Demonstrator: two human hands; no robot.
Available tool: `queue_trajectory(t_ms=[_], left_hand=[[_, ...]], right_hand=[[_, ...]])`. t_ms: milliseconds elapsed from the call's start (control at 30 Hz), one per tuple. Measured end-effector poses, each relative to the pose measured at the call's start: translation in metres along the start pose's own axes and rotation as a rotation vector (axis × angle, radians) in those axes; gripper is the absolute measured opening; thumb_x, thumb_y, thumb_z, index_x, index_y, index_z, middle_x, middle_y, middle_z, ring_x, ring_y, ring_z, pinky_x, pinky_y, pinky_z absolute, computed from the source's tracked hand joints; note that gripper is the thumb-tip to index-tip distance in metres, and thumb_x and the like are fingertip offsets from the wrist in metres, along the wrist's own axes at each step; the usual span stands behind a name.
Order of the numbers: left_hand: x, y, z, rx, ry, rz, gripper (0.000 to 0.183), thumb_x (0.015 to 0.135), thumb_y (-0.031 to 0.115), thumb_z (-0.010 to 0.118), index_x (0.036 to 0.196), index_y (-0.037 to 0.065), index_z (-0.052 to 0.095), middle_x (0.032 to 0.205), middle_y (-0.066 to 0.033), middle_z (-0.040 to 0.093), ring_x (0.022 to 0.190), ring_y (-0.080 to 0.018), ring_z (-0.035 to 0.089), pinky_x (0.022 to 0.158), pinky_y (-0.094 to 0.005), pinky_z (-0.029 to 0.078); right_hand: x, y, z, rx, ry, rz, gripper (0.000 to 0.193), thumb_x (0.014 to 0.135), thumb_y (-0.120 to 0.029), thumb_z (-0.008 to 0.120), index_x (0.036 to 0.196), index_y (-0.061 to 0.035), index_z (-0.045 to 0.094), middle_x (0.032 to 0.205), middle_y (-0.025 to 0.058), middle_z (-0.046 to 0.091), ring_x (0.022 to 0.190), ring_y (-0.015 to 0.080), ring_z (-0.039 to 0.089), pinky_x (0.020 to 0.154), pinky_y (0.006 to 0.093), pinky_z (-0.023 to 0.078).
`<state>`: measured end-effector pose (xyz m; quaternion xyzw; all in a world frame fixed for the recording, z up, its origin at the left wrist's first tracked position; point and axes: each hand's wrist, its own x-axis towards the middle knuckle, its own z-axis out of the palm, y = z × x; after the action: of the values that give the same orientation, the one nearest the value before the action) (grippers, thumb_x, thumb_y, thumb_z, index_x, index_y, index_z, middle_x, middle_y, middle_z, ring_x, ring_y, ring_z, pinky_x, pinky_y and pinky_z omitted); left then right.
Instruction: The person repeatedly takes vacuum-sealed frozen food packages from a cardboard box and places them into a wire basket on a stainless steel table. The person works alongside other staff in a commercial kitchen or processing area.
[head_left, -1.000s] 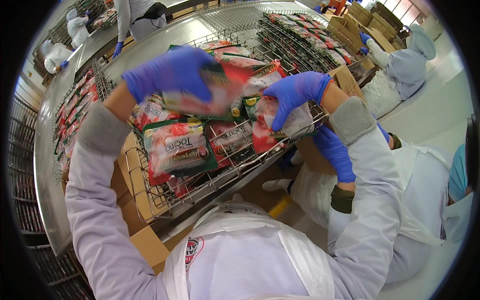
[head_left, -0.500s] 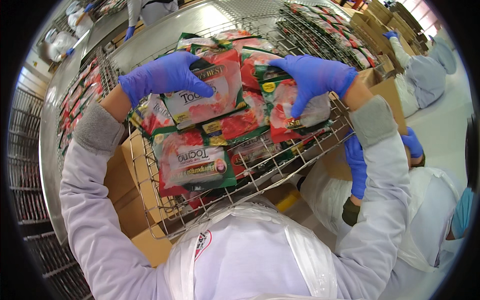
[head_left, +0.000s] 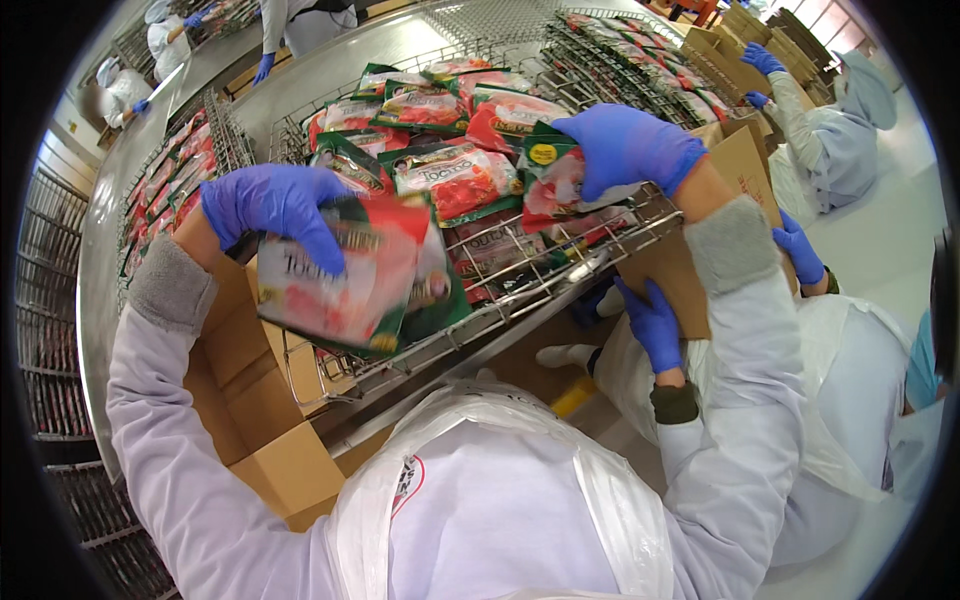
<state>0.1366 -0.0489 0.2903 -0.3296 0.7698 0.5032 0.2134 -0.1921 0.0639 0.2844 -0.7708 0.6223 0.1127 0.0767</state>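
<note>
My left hand (head_left: 280,210), in a blue glove, grips a blurred plastic meat pack (head_left: 335,285) in red, white and green. Behind it shows a second green-edged pack (head_left: 437,285); whether my fingers hold that one too I cannot tell. The held pack hangs over the near left corner of a wire basket (head_left: 480,325) heaped with similar packs. At the basket's right end my right hand (head_left: 635,150), gloved alike, is closed on another meat pack (head_left: 550,185), its fingertips partly hidden. Between my hands a meat pack (head_left: 455,180) lies flat on the heap.
An open cardboard box (head_left: 245,410) stands below the basket's left end. More filled baskets (head_left: 640,60) rest on the metal table (head_left: 410,35). At right a co-worker's gloved hand (head_left: 655,325) holds a cardboard box (head_left: 665,280). Stacked racks (head_left: 50,330) line the left side.
My left hand has moved left and nearer me, carrying a meat pack off the heap. The basket sits slightly farther away. The co-worker's box at right has come more into view.
</note>
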Motion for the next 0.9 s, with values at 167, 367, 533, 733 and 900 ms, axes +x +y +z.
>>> queue_trajectory(t_ms=[167, 367, 533, 733, 900], left_hand=[[0.003, -0.008, 0.010, -0.002, -0.086, -0.139, 0.043, 0.055, 0.014, 0.087, 0.092, 0.002, 0.069, 0.086, -0.0086, 0.072, 0.066, -0.0160, 0.068, 0.060, -0.0294, 0.055], [-0.011, -0.002, 0.024, -0.106, 0.017, -0.140, 0.038, 0.057, 0.012, 0.083, 0.091, 0.002, 0.069, 0.081, -0.0051, 0.070, 0.067, -0.0145, 0.066, 0.060, -0.0293, 0.053], [-0.058, -0.038, 0.035, 0.082, 0.503, 0.227, 0.038, 0.064, 0.019, 0.080, 0.097, 0.003, 0.069, 0.084, -0.0039, 0.066, 0.076, -0.0095, 0.061, 0.068, -0.0277, 0.050], [-0.128, -0.156, 0.121, -0.489, 1.449, 0.807, 0.031, 0.077, 0.019, 0.076, 0.103, 0.005, 0.070, 0.086, -0.0022, 0.068, 0.076, -0.0104, 0.063, 0.069, -0.0271, 0.051], [-0.172, -0.233, 0.191, -0.891, 1.865, 0.424, 0.034, 0.082, 0.028, 0.074, 0.105, 0.003, 0.070, 0.092, -0.0061, 0.071, 0.076, -0.0144, 0.065, 0.072, -0.0297, 0.052]], right_hand=[[-0.003, 0.002, 0.006, -0.001, 0.109, 0.015, 0.080, 0.055, -0.038, 0.079, 0.124, -0.0038, 0.058, 0.096, 0.0215, 0.068, 0.088, 0.0371, 0.065, 0.080, 0.0400, 0.053], [-0.029, 0.016, 0.013, 0.317, 0.430, 0.093, 0.082, 0.055, -0.036, 0.083, 0.124, 0.0008, 0.057, 0.102, 0.0198, 0.068, 0.089, 0.0266, 0.068, 0.082, 0.0343, 0.053], [-0.054, -0.034, 0.005, 0.735, 0.904, 0.009, 0.056, 0.066, -0.027, 0.084, 0.112, -0.0012, 0.065, 0.094, 0.0092, 0.071, 0.086, 0.0165, 0.067, 0.079, 0.0297, 0.052], [-0.059, -0.183, -0.004, 0.878, 1.083, -0.451, 0.039, 0.083, -0.017, 0.069, 0.116, 0.0020, 0.058, 0.107, 0.0083, 0.065, 0.099, 0.0157, 0.063, 0.088, 0.0312, 0.051], [0.001, -0.376, 0.032, 1.025, 1.133, -0.596, 0.048, 0.085, -0.025, 0.068, 0.121, 0.0011, 0.050, 0.107, 0.0095, 0.066, 0.095, 0.0176, 0.065, 0.085, 0.0339, 0.053]])
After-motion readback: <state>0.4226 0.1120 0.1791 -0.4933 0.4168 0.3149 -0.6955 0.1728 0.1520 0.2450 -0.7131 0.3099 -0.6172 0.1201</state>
